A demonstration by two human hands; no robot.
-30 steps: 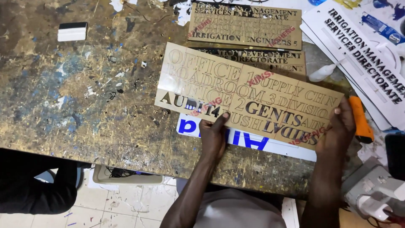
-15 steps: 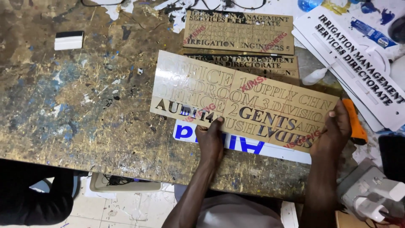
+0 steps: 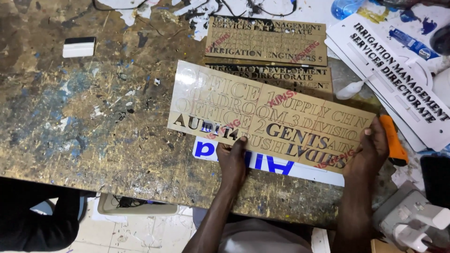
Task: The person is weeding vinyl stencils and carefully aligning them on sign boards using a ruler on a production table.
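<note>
Hands (image 3: 300,157) under crosswise, right-dipping gold stencil sheet (image 3: 243,103)

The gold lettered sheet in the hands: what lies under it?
Under the gold sheet a white sign with blue letters shows at the near edge, on the worn table. The sign's far part is covered.

A lettered sign panel (image 3: 272,117) was held above a worn workbench (image 3: 84,117), the left hand (image 3: 232,161) at its near edge and the right hand (image 3: 370,150) at its right corner. A sheet with large letters (image 3: 262,161) lay beneath it. Two more lettered panels (image 3: 267,40) lay stacked behind. A utility knife (image 3: 393,143) sat just right of the right hand, printed boards (image 3: 398,79) farther right, and a small block (image 3: 78,47) far left.
</note>
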